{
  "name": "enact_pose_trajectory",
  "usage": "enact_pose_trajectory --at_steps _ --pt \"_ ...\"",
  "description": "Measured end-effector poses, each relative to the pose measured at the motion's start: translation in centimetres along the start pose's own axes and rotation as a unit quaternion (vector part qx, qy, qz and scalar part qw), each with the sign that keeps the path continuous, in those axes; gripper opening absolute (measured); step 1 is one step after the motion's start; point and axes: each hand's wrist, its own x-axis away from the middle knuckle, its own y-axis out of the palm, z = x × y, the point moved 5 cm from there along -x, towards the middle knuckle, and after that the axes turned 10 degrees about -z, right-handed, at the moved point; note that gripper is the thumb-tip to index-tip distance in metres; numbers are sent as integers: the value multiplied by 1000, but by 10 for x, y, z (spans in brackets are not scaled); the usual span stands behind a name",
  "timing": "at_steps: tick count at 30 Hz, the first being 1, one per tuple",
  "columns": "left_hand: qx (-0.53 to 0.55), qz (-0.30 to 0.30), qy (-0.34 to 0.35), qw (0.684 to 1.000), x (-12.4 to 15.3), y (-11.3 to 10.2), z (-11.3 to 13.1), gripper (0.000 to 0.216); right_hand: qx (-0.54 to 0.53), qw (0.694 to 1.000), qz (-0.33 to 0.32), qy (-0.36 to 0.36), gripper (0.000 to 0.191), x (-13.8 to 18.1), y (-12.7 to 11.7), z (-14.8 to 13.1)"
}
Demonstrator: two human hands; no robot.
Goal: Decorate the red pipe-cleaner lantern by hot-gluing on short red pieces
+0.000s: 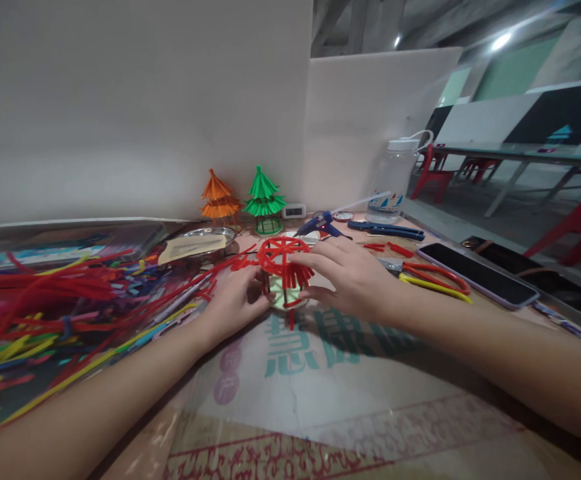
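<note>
A small red pipe-cleaner pavilion (284, 265) with a round spoked roof and hanging fringe stands on a pale disc on the table. My left hand (234, 302) grips its lower left side, fingers closed around the posts. My right hand (351, 278) rests against its right side, fingers curved and touching the red fringe and base. Both forearms lie across a printed cardboard sheet (315, 387).
A heap of coloured pipe cleaners (45, 313) fills the left. Orange (217, 197) and green (265, 195) finished pavilions stand at the back by a metal dish (205, 235). A blue glue gun (320, 225), plastic bottle (395, 177), red-handled pliers (430, 275) and a phone (475, 273) lie right.
</note>
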Motion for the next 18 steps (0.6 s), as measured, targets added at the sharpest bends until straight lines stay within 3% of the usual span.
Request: enact_pose_trajectory --at_steps 9,18 --pt "3 -1 4 1000 0 0 0 12 35 999 27 -19 17 5 0 -2" --pt "1 -5 6 1000 -1 -1 5 23 44 999 23 -17 19 6 0 -4"
